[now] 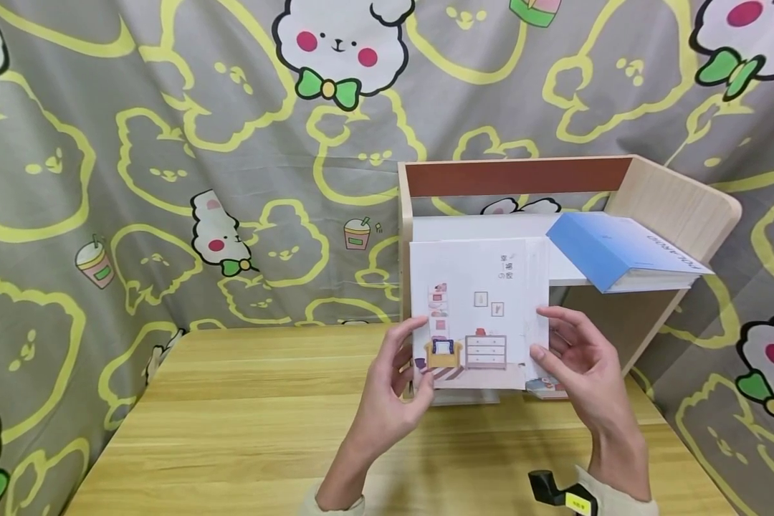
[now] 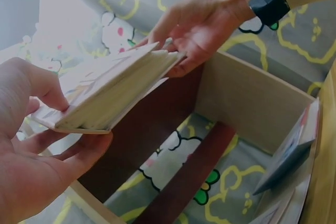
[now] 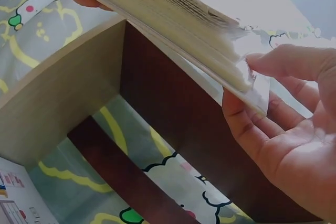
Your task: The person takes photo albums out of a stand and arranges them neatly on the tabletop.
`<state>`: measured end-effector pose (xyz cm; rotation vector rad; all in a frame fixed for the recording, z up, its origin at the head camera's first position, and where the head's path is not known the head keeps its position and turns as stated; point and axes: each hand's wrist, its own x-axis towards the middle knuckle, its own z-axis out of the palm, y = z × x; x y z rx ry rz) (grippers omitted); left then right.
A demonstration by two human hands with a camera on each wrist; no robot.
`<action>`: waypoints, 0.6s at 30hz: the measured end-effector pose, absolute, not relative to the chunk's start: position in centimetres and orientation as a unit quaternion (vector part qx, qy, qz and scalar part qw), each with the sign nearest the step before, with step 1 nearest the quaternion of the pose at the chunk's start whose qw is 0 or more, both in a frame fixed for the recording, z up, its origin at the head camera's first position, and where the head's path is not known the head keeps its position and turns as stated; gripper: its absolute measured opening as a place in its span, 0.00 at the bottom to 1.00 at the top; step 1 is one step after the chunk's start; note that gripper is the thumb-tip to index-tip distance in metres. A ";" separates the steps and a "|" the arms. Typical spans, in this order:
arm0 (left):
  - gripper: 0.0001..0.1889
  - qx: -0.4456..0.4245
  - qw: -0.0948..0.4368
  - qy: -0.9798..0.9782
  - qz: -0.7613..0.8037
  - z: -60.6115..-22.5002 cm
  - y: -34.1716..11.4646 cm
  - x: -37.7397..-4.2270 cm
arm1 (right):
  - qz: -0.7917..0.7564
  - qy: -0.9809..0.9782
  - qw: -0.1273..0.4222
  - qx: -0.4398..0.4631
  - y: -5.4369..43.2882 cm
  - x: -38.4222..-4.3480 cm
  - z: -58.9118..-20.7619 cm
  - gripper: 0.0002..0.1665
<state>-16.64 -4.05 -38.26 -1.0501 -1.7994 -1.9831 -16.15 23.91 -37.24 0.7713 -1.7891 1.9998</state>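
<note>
A thick white album (image 1: 480,301), its cover printed with a sofa, a dresser and picture frames, is held up in front of a small desk shelf. My left hand (image 1: 387,380) grips its left edge, thumb on the cover and fingers behind. At the opposite edge, my right hand (image 1: 587,365) pinches it between thumb and fingers. In the left wrist view the album's page edges (image 2: 126,93) show between its covers. A blue album (image 1: 619,251) lettered POLAROID lies on the shelf's upper board, right of the white one.
The wooden desk shelf (image 1: 677,201) has a brown back rail (image 1: 522,175) and stands on a wood-grain table (image 1: 251,401). Below the held album, a colourful cover (image 1: 545,388) shows near the shelf's foot. Patterned curtain (image 1: 232,143) hangs behind and at both sides.
</note>
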 end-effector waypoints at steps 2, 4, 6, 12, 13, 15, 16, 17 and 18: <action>0.41 -0.360 0.133 -0.617 -0.687 -38.1 -4.2 -16.5 | 0.706 -0.633 0.174 0.267 23.8 -16.0 -37.1 0.34; 0.41 -0.357 0.137 -0.615 -0.689 -37.9 -4.3 -16.4 | 0.709 -0.628 0.173 0.270 23.6 -15.9 -36.9 0.35; 0.40 -0.356 0.143 -0.616 -0.688 -37.8 -4.5 -16.3 | 0.707 -0.632 0.174 0.266 23.4 -15.8 -36.7 0.35; 0.38 -0.356 0.162 -0.619 -0.681 -37.3 -5.1 -15.9 | 0.698 -0.648 0.185 0.243 22.7 -15.3 -36.2 0.34; 0.37 -0.355 0.166 -0.619 -0.681 -37.2 -5.2 -15.9 | 0.697 -0.648 0.186 0.243 22.5 -15.3 -36.2 0.34; 0.36 -0.351 0.176 -0.621 -0.679 -37.1 -5.5 -15.9 | 0.696 -0.646 0.188 0.249 22.2 -15.3 -36.1 0.34; 0.35 -0.348 0.180 -0.622 -0.678 -37.0 -5.6 -15.9 | 0.696 -0.646 0.189 0.250 22.0 -15.3 -36.0 0.34; 0.35 -0.345 0.185 -0.623 -0.678 -37.0 -5.7 -15.9 | 0.697 -0.645 0.189 0.252 21.9 -15.3 -36.0 0.34; 0.35 -0.341 0.189 -0.623 -0.678 -37.0 -5.8 -15.9 | 0.697 -0.643 0.189 0.252 21.7 -15.4 -36.0 0.34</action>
